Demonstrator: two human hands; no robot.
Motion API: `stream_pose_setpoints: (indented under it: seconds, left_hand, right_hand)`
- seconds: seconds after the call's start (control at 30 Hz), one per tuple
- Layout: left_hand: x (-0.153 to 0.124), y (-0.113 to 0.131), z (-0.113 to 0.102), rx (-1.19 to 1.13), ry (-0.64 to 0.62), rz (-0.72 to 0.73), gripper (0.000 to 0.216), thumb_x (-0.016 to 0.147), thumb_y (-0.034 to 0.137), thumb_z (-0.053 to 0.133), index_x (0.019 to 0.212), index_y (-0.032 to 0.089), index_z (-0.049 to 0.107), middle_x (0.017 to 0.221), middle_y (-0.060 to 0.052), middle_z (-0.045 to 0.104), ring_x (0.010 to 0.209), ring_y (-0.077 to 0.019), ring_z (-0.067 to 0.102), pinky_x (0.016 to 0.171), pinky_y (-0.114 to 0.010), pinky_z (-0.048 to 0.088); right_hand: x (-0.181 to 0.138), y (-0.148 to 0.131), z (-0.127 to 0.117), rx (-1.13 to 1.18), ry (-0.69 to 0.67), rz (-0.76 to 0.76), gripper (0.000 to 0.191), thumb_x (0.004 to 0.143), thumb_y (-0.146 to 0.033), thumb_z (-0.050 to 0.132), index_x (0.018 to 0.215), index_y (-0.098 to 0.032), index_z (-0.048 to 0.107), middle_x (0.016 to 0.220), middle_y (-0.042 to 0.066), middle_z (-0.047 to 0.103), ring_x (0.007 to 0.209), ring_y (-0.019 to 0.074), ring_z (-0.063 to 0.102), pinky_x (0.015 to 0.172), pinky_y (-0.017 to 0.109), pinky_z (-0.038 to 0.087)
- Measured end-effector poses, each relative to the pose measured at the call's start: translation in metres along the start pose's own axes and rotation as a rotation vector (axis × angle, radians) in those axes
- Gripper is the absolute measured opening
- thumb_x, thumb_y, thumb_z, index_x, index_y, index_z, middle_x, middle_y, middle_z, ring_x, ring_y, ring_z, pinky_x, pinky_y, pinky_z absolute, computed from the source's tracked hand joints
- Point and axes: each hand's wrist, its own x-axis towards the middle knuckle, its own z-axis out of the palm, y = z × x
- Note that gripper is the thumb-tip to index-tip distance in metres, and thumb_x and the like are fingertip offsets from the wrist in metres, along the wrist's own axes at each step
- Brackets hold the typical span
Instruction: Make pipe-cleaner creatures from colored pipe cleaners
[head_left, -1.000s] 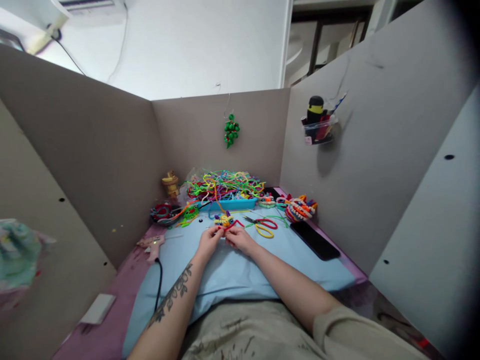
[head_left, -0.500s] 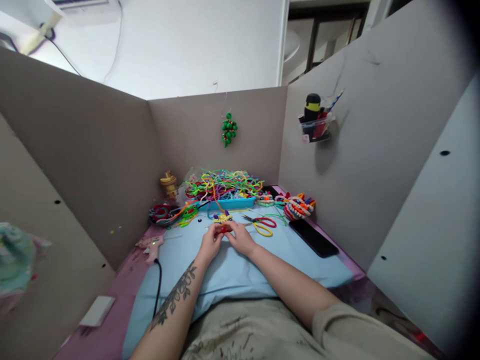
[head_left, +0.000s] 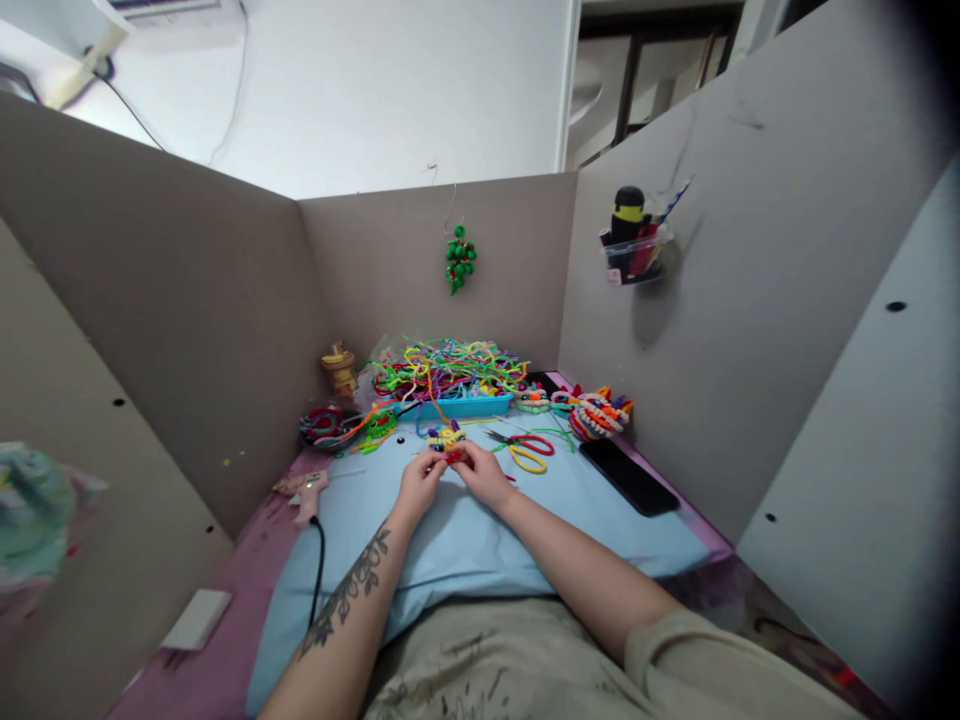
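Taking the red chenille stem (head_left: 454,456) as the centre of the dial, with 12 straight ahead, the left hand (head_left: 421,485) pinches it from the 8 o'clock side and the right hand (head_left: 484,475) pinches it from about 4, fingertips close together. Such a two-sided grip probably steadies something so thin and pliable. Just beyond, at 12, sits a yellow chenille figure (head_left: 444,436) with purple ears, likely kept in easy sight; whether any finger touches it, I cannot tell. Farther out at 12, a blue tray (head_left: 469,406) bears heaped chenille stems (head_left: 450,370), its walls presumably keeping the tangle off the light blue cloth (head_left: 525,540). At 3 lie scissors (head_left: 531,452), handles on the right-hand side, which would suit a quick reach; farther out, also at 3, a black smartphone (head_left: 628,477) rests clear of the hands. Between 8 and 9, the pink hot glue gun (head_left: 309,495) lies near the cloth's edge, perhaps to keep its nozzle and cord aside from the fingers
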Motion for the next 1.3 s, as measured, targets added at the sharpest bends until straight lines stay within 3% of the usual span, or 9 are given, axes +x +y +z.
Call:
stream_pose_setpoints:
  seconds: [0.2,0.37,0.57,0.67,0.87,1.03,1.3]
  left_hand:
    - [-0.001,0.011,-0.002,-0.349,-0.227,-0.207,0.031,0.076,0.038,0.054,0.056,0.016,0.045,0.049,0.005,0.037,0.046,-0.0075,0.032,0.046,-0.021,0.023]
    - [-0.003,0.010,-0.004,-0.573,-0.335,-0.365,0.029,0.072,0.037,0.059,0.059,0.016,0.043,0.049,0.006,0.035,0.041,-0.0051,0.026,0.042,-0.021,0.015]
    - [-0.005,0.010,-0.005,-0.649,-0.414,-0.433,0.027,0.071,0.037,0.062,0.065,0.016,0.045,0.050,0.006,0.034,0.040,-0.0039,0.025,0.040,-0.020,0.013]
    - [-0.004,0.011,-0.004,-0.579,-0.364,-0.409,0.030,0.073,0.043,0.059,0.067,0.016,0.047,0.051,0.006,0.034,0.040,-0.0040,0.026,0.040,-0.019,0.016]
    - [0.000,0.006,0.003,-0.226,-0.098,-0.203,0.030,0.071,0.045,0.059,0.075,0.016,0.056,0.058,0.003,0.048,0.047,-0.0081,0.040,0.046,-0.021,0.030]
    - [0.000,0.003,0.005,-0.142,-0.093,-0.100,0.025,0.072,0.039,0.059,0.072,0.014,0.058,0.064,0.000,0.054,0.058,-0.0107,0.048,0.056,-0.023,0.037]
    - [-0.001,0.006,0.002,-0.123,-0.043,-0.137,0.025,0.074,0.040,0.056,0.068,0.015,0.056,0.053,0.003,0.048,0.048,-0.0097,0.043,0.049,-0.022,0.033]
  right_hand:
    - [0.001,0.000,-0.001,0.229,-0.107,0.061,0.018,0.074,-0.023,0.058,0.091,-0.017,0.061,0.079,0.002,0.063,0.069,0.0125,0.057,0.066,0.025,0.045]
    - [0.003,0.004,-0.002,0.366,-0.157,0.164,0.021,0.069,-0.028,0.066,0.086,-0.017,0.064,0.062,-0.002,0.058,0.049,0.0082,0.047,0.048,0.021,0.038]
    - [0.004,0.003,-0.005,0.425,-0.144,0.204,0.018,0.066,-0.029,0.068,0.079,-0.016,0.065,0.065,0.000,0.060,0.049,0.0079,0.045,0.047,0.021,0.035]
    - [0.005,-0.001,-0.007,0.399,-0.106,0.223,0.016,0.068,-0.029,0.066,0.077,-0.016,0.064,0.063,0.000,0.060,0.052,0.0091,0.048,0.050,0.022,0.036]
    - [0.006,-0.006,-0.007,0.252,-0.018,0.193,0.016,0.069,-0.031,0.062,0.070,-0.016,0.060,0.060,-0.002,0.056,0.055,0.0102,0.048,0.055,0.024,0.038]
    - [0.006,-0.008,-0.007,0.214,0.012,0.187,0.017,0.070,-0.032,0.061,0.070,-0.015,0.059,0.060,-0.002,0.056,0.056,0.0101,0.048,0.056,0.023,0.038]
    - [0.005,-0.007,-0.007,0.298,-0.043,0.252,0.020,0.069,-0.034,0.062,0.073,-0.015,0.059,0.054,-0.004,0.052,0.049,0.0089,0.046,0.048,0.021,0.036]
